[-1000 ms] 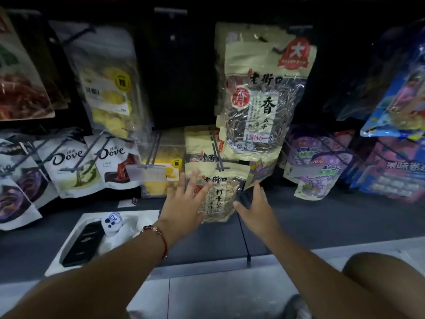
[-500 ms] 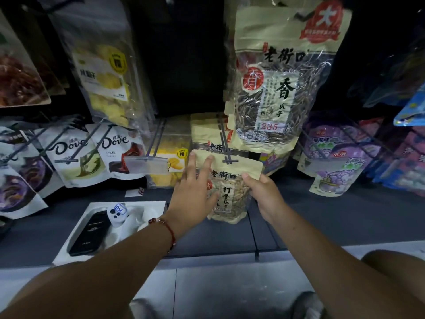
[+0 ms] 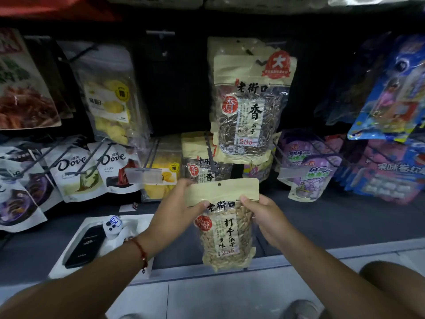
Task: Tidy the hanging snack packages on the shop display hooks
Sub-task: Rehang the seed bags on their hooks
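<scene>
left hand (image 3: 177,209): fingers curled, pinching seed packet (image 3: 226,226) at its left top edge
right hand (image 3: 264,217): thumb and fingers gripping the packet's right side
packet: off the hook (image 3: 212,157), upright

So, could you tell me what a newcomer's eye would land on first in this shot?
Probably the pale seed packet at centre, off its hook, gripped at its top corners by the left hand and right hand. Above it hangs a large dark sunflower seed bag, and two Dove pouches hang at lower left.
</scene>
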